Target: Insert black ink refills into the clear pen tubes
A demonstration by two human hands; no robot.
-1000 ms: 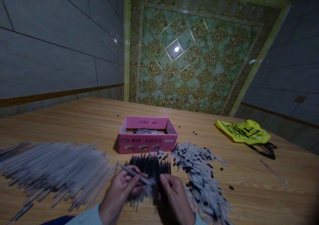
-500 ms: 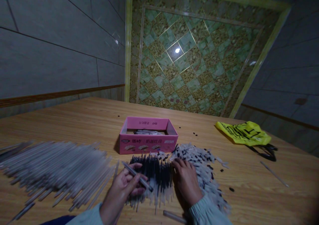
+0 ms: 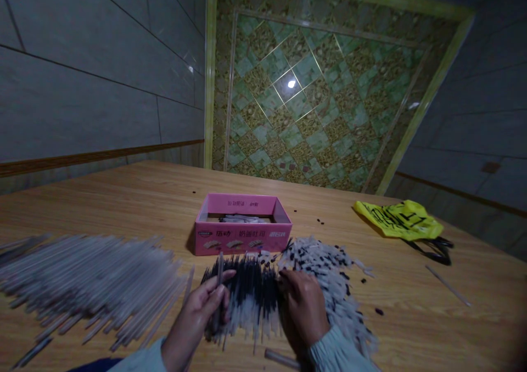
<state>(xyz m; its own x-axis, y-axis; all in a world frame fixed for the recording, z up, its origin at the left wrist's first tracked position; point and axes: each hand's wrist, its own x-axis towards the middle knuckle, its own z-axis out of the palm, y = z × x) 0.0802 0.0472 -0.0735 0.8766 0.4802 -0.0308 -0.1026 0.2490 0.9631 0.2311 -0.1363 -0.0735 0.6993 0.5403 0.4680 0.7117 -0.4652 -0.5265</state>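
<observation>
My left hand [image 3: 203, 303] is closed around a slim clear pen barrel [image 3: 220, 268], which stands nearly upright between thumb and fingers. Just right of it lies a bunch of dark-tipped pen refills [image 3: 251, 289], their pale ends pointing toward me. My right hand [image 3: 303, 303] rests at the right edge of the refills, fingers bent and pressed together at the tips. What they pinch, if anything, is hidden. Beside that hand spreads a heap of small whitish and black pen parts [image 3: 341, 289]. A large pile of clear pen barrels [image 3: 90, 284] covers the left side.
Behind the refills stands an open pink box [image 3: 242, 240] with several pens [image 3: 242, 218] inside. A yellow bag [image 3: 399, 219] with black handles lies at the right, near a single thin tube [image 3: 448, 285]. The wooden table [image 3: 135, 196] meets tiled walls.
The pen barrel in my left hand has turned from slanting to nearly upright. My right hand's fingers have drawn in and curled more at the refills' edge.
</observation>
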